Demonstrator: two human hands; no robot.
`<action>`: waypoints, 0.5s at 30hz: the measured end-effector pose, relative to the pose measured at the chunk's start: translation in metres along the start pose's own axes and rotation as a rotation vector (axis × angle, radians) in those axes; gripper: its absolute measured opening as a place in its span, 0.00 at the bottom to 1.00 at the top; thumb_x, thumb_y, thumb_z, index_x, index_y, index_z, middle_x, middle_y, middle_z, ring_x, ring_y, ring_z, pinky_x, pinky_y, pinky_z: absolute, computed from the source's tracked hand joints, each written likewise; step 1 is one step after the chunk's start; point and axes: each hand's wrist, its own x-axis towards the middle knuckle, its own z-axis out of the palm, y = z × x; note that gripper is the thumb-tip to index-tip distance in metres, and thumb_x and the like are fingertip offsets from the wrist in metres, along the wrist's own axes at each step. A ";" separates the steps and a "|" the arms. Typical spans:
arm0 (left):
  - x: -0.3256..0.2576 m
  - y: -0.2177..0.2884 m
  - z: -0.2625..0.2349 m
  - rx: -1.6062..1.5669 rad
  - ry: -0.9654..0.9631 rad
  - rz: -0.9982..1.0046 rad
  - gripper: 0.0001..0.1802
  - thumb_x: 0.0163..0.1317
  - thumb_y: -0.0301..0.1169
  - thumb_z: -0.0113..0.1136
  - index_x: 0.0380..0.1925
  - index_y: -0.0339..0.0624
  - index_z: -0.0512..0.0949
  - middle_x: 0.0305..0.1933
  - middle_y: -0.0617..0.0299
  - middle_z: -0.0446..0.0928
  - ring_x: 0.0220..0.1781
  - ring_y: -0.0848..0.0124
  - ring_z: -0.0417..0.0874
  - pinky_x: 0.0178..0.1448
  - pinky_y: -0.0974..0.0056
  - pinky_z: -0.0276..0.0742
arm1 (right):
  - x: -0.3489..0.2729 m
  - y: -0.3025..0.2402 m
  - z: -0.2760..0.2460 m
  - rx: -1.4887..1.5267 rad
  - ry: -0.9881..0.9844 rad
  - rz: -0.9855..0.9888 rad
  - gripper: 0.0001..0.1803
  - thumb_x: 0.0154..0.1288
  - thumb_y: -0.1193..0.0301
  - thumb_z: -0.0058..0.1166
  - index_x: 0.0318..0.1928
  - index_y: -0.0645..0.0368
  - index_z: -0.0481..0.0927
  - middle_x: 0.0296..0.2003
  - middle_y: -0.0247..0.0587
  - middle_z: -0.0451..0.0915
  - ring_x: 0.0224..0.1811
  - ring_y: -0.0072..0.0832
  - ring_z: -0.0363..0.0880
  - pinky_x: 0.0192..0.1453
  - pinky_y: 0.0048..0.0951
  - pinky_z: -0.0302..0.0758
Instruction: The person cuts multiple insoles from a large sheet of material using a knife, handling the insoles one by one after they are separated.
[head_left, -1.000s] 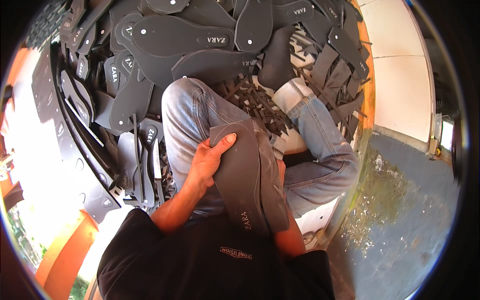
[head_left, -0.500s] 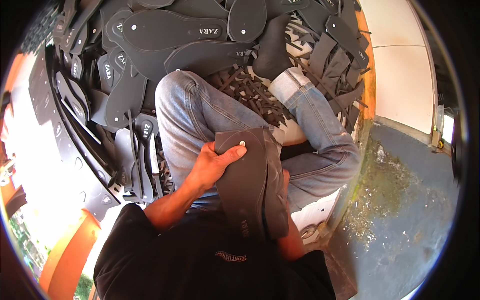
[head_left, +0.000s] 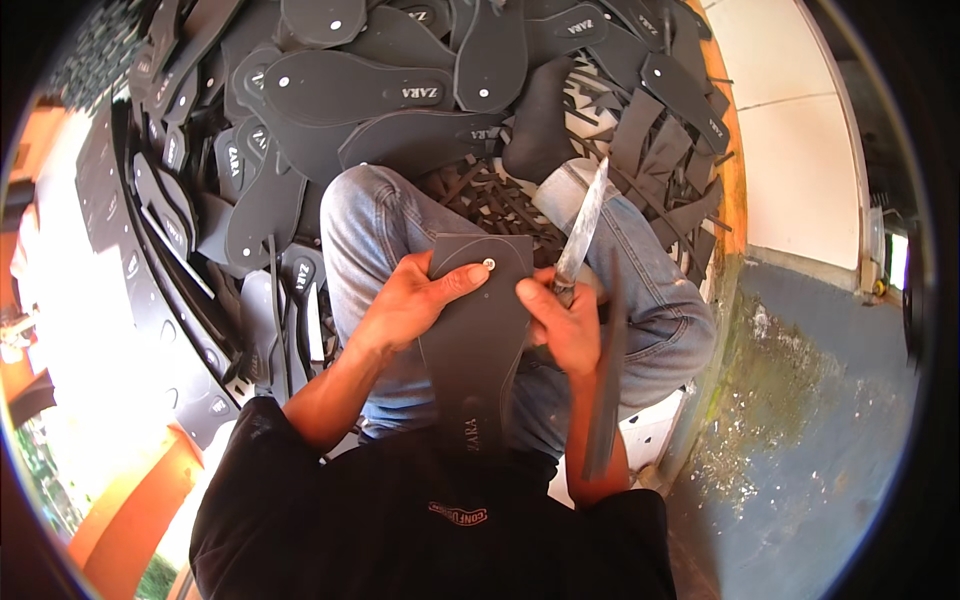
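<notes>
My left hand [head_left: 412, 302] grips a dark grey foam sole sheet [head_left: 475, 350], thumb pressed flat near the small white round sticker at its top. A curved outline of a sole is marked on the sheet, which stands between my legs and my chest. Close by the sheet's upper right edge, my right hand [head_left: 566, 325] is closed round a knife [head_left: 585, 225], the bare blade slanting up and away. A long dark offcut strip [head_left: 605, 400], smeared by motion, hangs along my right forearm; whether that hand also holds it, I cannot tell.
Beyond my crossed legs lies a heap of dark soles [head_left: 350, 88]. Narrow offcuts [head_left: 480, 205] are scattered around my foot. A long dark sheet [head_left: 150, 280] runs along the left. An orange-edged ledge [head_left: 737, 190] and grey floor [head_left: 820, 400] are at right.
My right hand has come out from behind the sheet to its upper right, bringing the knife into view. The dark material along the sheet's right side now hangs beside my forearm.
</notes>
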 end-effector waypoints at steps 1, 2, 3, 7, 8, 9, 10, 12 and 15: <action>0.001 -0.002 -0.002 -0.002 -0.013 -0.017 0.20 0.58 0.40 0.64 0.43 0.35 0.79 0.33 0.60 0.81 0.32 0.76 0.81 0.36 0.71 0.77 | -0.004 0.006 0.001 0.022 0.000 -0.003 0.13 0.62 0.64 0.59 0.28 0.60 0.75 0.16 0.27 0.69 0.13 0.12 0.61 0.15 0.18 0.56; 0.002 -0.003 -0.003 -0.005 -0.026 -0.035 0.20 0.58 0.41 0.64 0.43 0.35 0.79 0.33 0.60 0.81 0.32 0.76 0.81 0.36 0.71 0.77 | -0.007 0.011 0.001 0.045 0.002 -0.006 0.12 0.62 0.65 0.59 0.29 0.61 0.75 0.17 0.26 0.69 0.13 0.12 0.61 0.16 0.18 0.56; 0.006 0.000 -0.005 0.034 -0.009 -0.078 0.19 0.57 0.42 0.65 0.39 0.36 0.80 0.30 0.61 0.81 0.28 0.77 0.80 0.31 0.73 0.76 | -0.010 0.015 0.000 0.001 0.033 0.007 0.11 0.62 0.67 0.59 0.28 0.60 0.75 0.16 0.24 0.68 0.13 0.12 0.61 0.16 0.17 0.56; 0.013 0.002 -0.002 0.153 0.061 -0.126 0.18 0.55 0.42 0.67 0.30 0.37 0.79 0.23 0.64 0.79 0.21 0.79 0.77 0.24 0.75 0.72 | -0.029 0.019 0.000 0.027 0.097 -0.018 0.16 0.62 0.65 0.59 0.23 0.62 0.73 0.11 0.29 0.67 0.11 0.17 0.61 0.16 0.22 0.57; 0.012 0.001 -0.002 0.133 0.053 -0.109 0.18 0.55 0.42 0.67 0.29 0.37 0.79 0.23 0.63 0.79 0.21 0.79 0.77 0.23 0.75 0.72 | -0.032 0.021 -0.009 -0.217 0.136 -0.097 0.17 0.62 0.64 0.59 0.22 0.62 0.72 0.10 0.33 0.66 0.11 0.22 0.62 0.16 0.25 0.58; 0.011 0.000 -0.002 0.113 0.046 -0.092 0.18 0.54 0.43 0.68 0.29 0.36 0.79 0.23 0.63 0.79 0.20 0.79 0.77 0.23 0.75 0.72 | -0.035 0.026 -0.021 -0.462 0.174 -0.176 0.18 0.62 0.64 0.59 0.21 0.63 0.72 0.10 0.36 0.66 0.10 0.27 0.63 0.17 0.28 0.59; 0.010 -0.002 -0.001 0.090 0.037 -0.081 0.19 0.54 0.43 0.68 0.29 0.36 0.79 0.23 0.63 0.79 0.20 0.79 0.77 0.23 0.75 0.72 | -0.041 0.028 -0.028 -0.707 0.213 -0.247 0.19 0.62 0.64 0.58 0.21 0.64 0.71 0.09 0.40 0.66 0.10 0.32 0.65 0.17 0.31 0.61; 0.010 0.001 0.002 0.090 0.039 -0.106 0.20 0.53 0.44 0.69 0.29 0.36 0.79 0.23 0.63 0.79 0.20 0.78 0.78 0.22 0.74 0.72 | -0.053 0.035 -0.033 -0.815 0.222 -0.246 0.23 0.63 0.63 0.57 0.18 0.65 0.68 0.09 0.38 0.61 0.12 0.22 0.58 0.18 0.32 0.58; 0.012 0.001 0.003 0.084 0.030 -0.137 0.18 0.54 0.42 0.68 0.29 0.36 0.79 0.24 0.62 0.79 0.21 0.78 0.79 0.23 0.74 0.73 | -0.063 0.046 -0.036 -0.874 0.221 -0.197 0.20 0.61 0.64 0.58 0.19 0.64 0.70 0.10 0.43 0.65 0.13 0.33 0.63 0.19 0.35 0.61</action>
